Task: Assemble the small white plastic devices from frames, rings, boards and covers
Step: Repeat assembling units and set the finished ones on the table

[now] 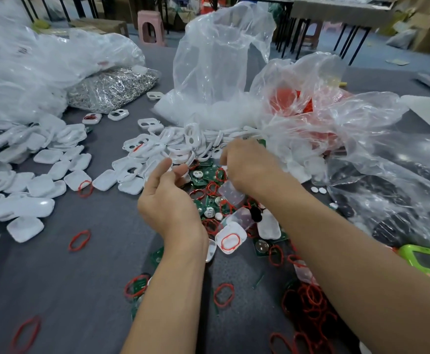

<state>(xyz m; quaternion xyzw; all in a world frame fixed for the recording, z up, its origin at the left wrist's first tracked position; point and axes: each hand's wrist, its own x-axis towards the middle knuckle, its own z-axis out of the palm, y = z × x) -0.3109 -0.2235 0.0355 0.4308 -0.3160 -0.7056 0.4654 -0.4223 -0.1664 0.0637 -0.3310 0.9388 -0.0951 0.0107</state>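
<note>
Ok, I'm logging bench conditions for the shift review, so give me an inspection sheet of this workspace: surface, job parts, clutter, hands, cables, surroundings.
Surface: grey cloth-covered table, strewn with parts.
Job's things: white covers heaped left; white frames piled centre; green boards and red rings scattered around the hands.
Clutter: clear plastic bags, a bag of silvery metal parts, a green gadget at the right edge.
Hands: left hand loosely curled, grip unclear; right hand reaching into the pile, fingers hidden.
Cables: nothing seen.
Surroundings: pink stool and cardboard boxes behind the table.
</note>
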